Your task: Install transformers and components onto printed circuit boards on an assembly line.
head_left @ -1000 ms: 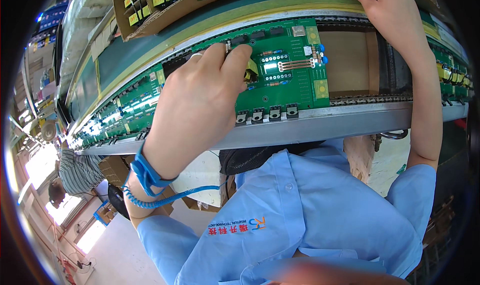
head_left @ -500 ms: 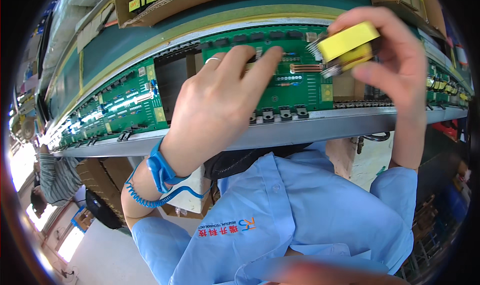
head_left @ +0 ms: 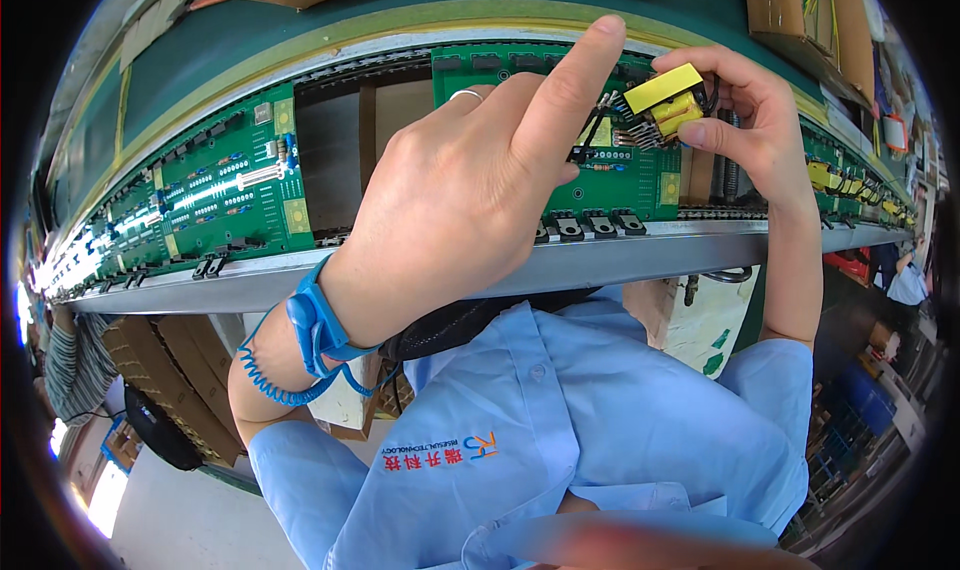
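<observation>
My right hand point(head_left: 755, 120) pinches a yellow transformer point(head_left: 665, 95) between thumb and fingers. Its metal pins point left, above the right part of a green circuit board point(head_left: 640, 185). My left hand point(head_left: 465, 175) hangs over the same board and covers much of it. Its index finger is stretched out toward the far side, apart from the thumb. Dark leads with shiny tips point(head_left: 594, 135) lie between this hand and the transformer; whether the hidden fingers touch them I cannot tell. A blue coiled-cord wrist strap point(head_left: 318, 325) is on my left wrist.
The board rests in a metal-edged conveyor track point(head_left: 600, 265). Another green board point(head_left: 210, 185) lies left, past a gap; boards with yellow parts point(head_left: 835, 178) continue right. Cardboard boxes point(head_left: 810, 30) stand along the far side. A person's striped sleeve point(head_left: 78, 365) shows at far left.
The transformer has turned and moved left and slightly down, toward my left hand. My left hand has lifted and shifted right, its index finger now stretched out. Dark leads now show beside it.
</observation>
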`<state>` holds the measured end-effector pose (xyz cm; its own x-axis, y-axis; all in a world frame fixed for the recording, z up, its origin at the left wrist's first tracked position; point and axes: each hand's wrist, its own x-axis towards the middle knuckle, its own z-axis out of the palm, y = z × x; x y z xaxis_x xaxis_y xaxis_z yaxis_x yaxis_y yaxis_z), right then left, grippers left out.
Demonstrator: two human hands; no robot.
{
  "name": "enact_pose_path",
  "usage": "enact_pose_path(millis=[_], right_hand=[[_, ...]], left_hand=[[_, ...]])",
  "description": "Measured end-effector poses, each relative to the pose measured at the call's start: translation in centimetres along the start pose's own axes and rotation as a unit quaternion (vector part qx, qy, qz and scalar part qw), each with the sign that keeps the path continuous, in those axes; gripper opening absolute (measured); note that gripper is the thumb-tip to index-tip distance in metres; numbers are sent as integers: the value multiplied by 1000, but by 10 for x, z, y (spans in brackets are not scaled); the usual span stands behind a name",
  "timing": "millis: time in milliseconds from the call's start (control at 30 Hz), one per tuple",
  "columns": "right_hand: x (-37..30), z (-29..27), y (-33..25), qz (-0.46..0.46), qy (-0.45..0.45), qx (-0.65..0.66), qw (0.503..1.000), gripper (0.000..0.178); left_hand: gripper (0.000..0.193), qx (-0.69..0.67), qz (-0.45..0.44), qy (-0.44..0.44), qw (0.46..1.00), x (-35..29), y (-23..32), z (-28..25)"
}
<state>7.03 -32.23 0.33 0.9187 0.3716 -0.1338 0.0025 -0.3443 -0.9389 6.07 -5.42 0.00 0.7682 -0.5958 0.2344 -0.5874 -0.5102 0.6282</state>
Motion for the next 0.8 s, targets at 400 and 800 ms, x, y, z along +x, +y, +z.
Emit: enact_pose_path(millis=[400, 800], right_hand=[[0, 39, -35, -124, -2, -426, 896, 46], [8, 38, -35, -172, -64, -464, 867, 42]], left_hand=[[86, 18, 17, 13, 1000, 1, -4, 2], [83, -5, 111, 110, 988, -2, -13, 9]])
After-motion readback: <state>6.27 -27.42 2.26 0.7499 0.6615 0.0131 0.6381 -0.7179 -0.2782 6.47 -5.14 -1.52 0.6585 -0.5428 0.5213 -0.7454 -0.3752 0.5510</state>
